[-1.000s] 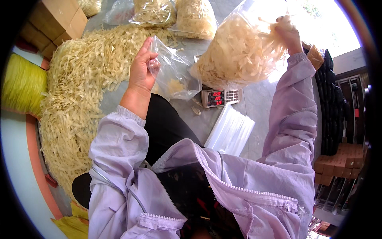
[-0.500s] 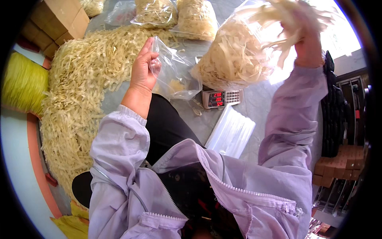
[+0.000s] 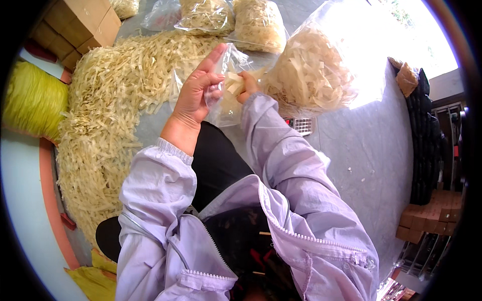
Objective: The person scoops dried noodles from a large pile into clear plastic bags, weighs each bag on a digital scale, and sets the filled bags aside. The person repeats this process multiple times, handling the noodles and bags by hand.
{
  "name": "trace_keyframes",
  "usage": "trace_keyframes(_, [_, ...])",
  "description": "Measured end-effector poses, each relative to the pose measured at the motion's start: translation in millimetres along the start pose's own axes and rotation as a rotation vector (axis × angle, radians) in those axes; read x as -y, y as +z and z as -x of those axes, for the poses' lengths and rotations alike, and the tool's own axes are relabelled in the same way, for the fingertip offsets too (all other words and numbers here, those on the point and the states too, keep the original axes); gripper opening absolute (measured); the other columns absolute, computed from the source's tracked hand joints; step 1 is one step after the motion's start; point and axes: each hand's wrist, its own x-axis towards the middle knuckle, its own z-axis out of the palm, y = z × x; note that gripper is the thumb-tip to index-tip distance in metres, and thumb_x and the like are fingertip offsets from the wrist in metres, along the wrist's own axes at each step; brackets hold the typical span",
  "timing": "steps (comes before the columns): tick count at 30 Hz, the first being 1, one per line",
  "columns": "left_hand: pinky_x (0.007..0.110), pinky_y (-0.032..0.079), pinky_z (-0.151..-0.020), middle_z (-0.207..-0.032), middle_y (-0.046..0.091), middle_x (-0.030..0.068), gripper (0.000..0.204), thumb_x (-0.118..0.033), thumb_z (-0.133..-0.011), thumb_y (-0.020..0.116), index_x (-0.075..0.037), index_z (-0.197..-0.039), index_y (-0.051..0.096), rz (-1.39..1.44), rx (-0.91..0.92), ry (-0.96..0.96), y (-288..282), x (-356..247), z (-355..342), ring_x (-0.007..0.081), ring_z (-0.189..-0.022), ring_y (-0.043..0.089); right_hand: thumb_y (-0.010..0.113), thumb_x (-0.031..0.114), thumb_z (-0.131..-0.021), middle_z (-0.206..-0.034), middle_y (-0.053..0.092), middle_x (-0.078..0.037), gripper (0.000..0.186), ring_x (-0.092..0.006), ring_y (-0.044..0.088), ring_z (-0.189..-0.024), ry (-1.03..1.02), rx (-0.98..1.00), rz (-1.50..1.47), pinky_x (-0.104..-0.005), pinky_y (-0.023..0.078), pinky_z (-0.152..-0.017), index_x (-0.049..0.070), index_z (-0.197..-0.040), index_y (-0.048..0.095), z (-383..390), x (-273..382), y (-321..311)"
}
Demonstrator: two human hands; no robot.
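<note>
My left hand (image 3: 197, 93) pinches the side of a clear plastic bag (image 3: 227, 118), holding it up over my knee. Closed around some flat, pale yellow dried strips (image 3: 233, 83), my right hand (image 3: 248, 88) is at the bag, its fingertips partly hidden by strips and plastic. I cannot tell how deep in the bag it reaches. A large, full clear bag of the same strips (image 3: 314, 75) stands just right of that hand. Beneath it shows the keypad of a digital scale (image 3: 303, 125), mostly hidden by my right sleeve.
A broad heap of loose strips (image 3: 100, 125) spreads over the floor at left. Filled bags (image 3: 258, 27) stand at the far side. Cardboard boxes (image 3: 75, 25) and a yellow sack (image 3: 35, 103) lie at left; dark bundles (image 3: 422, 140) and brown cartons (image 3: 432, 213) line the right.
My right hand has come down and left from above the large bag, bringing strips to the small bag. My right arm now covers the stack of clear bags and much of the scale.
</note>
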Motion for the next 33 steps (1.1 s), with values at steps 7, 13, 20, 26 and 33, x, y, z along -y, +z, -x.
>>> trace_keyframes(7, [0.013, 0.033, -0.05, -0.139, 0.038, -0.0064, 0.063, 0.004, -0.076, 0.052, -0.011, -0.136, 0.04, -0.025, -0.123, 0.026, -7, 2, -3, -0.0007, -0.06, 0.036, 0.057, 0.021, -0.08, -0.096, 0.062, -0.017, 0.033, -0.0285, 0.062, -0.085, -0.343, 0.027, 1.159, -0.0397, 0.051, -0.073, -0.001, -0.104, 0.058, 17, -48, 29])
trace_keyframes(13, [0.014, 0.032, -0.052, -0.14, 0.037, -0.0083, 0.063, 0.006, -0.076, 0.049, -0.01, -0.137, 0.039, 0.045, -0.17, 0.087, -17, 3, -6, 0.0007, -0.06, 0.034, 0.058, 0.023, -0.08, -0.098, 0.064, -0.017, 0.036, -0.0273, 0.063, -0.086, -0.332, 0.344, 1.698, -0.0373, 0.051, -0.074, 0.0, -0.107, 0.06, 35, -34, 27])
trace_keyframes(20, [0.014, 0.032, -0.051, -0.137, 0.04, -0.0086, 0.065, 0.007, -0.076, 0.047, -0.009, -0.137, 0.037, 0.048, -0.248, 0.104, -34, 1, -6, 0.0014, -0.057, 0.033, 0.062, 0.027, -0.082, -0.09, 0.068, -0.011, 0.03, -0.0166, 0.062, -0.08, -0.695, 0.513, 1.463, -0.0294, 0.05, -0.072, 0.006, -0.103, 0.066, 173, 74, 83])
trace_keyframes(26, [0.015, 0.033, -0.049, -0.129, 0.047, -0.0083, 0.067, 0.008, -0.074, 0.047, -0.006, -0.138, 0.035, 0.062, -0.265, 0.096, -25, 6, -10, 0.0019, -0.055, 0.035, 0.057, 0.022, -0.088, -0.085, 0.061, -0.004, 0.032, -0.013, 0.056, -0.071, -1.131, -0.011, 1.485, -0.0249, 0.046, -0.06, 0.003, -0.114, 0.054, 260, 300, 83])
trace_keyframes(33, [0.014, 0.033, -0.049, -0.141, 0.037, -0.0083, 0.066, 0.008, -0.074, 0.046, -0.007, -0.137, 0.036, 0.039, -0.258, 0.07, -30, 10, -12, 0.0012, -0.056, 0.034, 0.067, 0.037, -0.078, -0.106, 0.061, -0.013, 0.068, -0.0237, 0.06, -0.089, -0.456, -0.361, 2.254, -0.0327, 0.049, -0.077, 0.013, -0.133, 0.036, 112, 378, -37])
